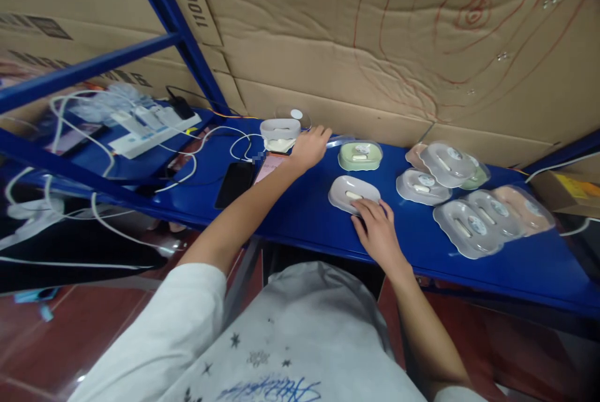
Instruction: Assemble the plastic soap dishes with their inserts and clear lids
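A pale pinkish-grey dish (341, 190), shaped like a soap dish with a small cream bar (353, 195) inside, lies near the table's front edge. My right hand (376, 231) is closed over its near rim, fingers over the inside and thumb outside. Farther back, my left hand (311, 147) is palm down with fingers stretched out and slightly apart. A clear plastic piece (341, 140) is just right of those fingers; contact cannot be made out. Left of that hand, a grey dish (280, 129) sits on a crumpled cream-coloured thing (279, 144).
A green dish (360, 156) stands behind the pinkish-grey one. Several covered dishes (469, 228) are grouped at the right. Two phones, a black one (235, 184) and a pink-screened one (268, 167), lie left. Cables and a power strip (154, 134) are beyond the blue frame (187, 45).
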### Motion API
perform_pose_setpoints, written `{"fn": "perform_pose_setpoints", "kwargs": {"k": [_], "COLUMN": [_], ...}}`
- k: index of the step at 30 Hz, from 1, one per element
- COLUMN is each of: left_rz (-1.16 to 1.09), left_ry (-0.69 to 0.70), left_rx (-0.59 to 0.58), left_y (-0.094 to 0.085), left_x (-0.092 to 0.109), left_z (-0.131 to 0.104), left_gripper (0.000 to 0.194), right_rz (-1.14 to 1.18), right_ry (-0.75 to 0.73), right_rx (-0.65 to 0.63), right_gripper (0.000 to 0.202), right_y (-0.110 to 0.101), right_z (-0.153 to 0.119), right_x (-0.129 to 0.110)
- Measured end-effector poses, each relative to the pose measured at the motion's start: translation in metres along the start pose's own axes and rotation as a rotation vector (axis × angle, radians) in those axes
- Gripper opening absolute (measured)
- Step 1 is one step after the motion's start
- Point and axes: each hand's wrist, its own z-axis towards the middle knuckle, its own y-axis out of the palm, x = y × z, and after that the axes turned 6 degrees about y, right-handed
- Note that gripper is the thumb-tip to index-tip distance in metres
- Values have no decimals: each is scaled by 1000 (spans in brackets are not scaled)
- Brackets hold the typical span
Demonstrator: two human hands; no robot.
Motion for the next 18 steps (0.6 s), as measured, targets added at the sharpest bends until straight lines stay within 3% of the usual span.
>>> {"fn": "perform_pose_setpoints", "kwargs": {"k": [4,7,18], "left_rz": [22,25,-33], "left_ry": [2,-21,-76], "left_rx": [-47,-55,-78], "left_y": [-2,-1,12], "left_x": [-6,-9,-12], "left_z": [-40,-54,-46], "left_gripper": [43,45,44], "right_rz": [-24,-23,4], "right_ry": [53,79,94], "right_rx": [21,22,11], "right_gripper": [34,35,39], "right_y": [2,2,5], "right_z": [0,0,-2], "right_x": [1,1,7]}}
